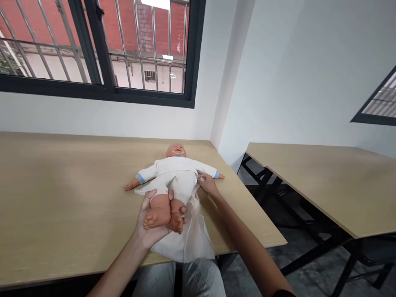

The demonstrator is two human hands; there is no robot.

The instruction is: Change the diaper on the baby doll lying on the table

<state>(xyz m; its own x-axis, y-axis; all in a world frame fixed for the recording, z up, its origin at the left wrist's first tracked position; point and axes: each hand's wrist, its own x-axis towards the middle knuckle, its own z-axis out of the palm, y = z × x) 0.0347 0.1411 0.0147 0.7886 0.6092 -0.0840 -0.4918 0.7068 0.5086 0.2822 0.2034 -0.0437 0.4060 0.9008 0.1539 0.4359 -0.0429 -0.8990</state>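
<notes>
We find the left hand (147,226) wrapped from below around the bare lower legs of the doll (177,166), its fingers curled about them. The right hand (209,184) is bent at the doll's hip, beside the white trousers (185,186); we cannot tell what its fingertips pinch. The doll lies face up on the worktop (77,198), head toward the wall (204,123), arms spread. We note a thin white sheet (198,237) partly under it, reaching the near edge. Beyond stand a barred window (148,97) and, to the right, a second table (324,177).
</notes>
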